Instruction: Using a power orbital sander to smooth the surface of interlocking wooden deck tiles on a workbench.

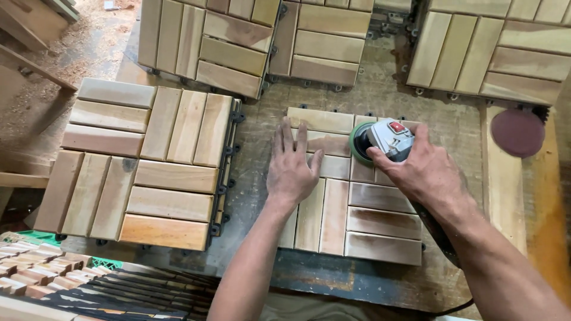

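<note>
A wooden slat tile [363, 223] on a black plastic base lies flat on the workbench in front of me. My left hand [291, 169] rests palm down on its left part, fingers spread. My right hand [428, 172] grips a grey hand sander [386, 138] with a red switch and a green-rimmed disc. The sander sits on the tile's upper middle slats. Its cord runs back under my right forearm.
A stack of similar tiles [140, 163] sits to the left, more tiles [250, 41] at the back and at the back right [499, 50]. A round dark red sanding disc [517, 132] lies at right. Slat stacks and black bases [89, 285] lie at lower left.
</note>
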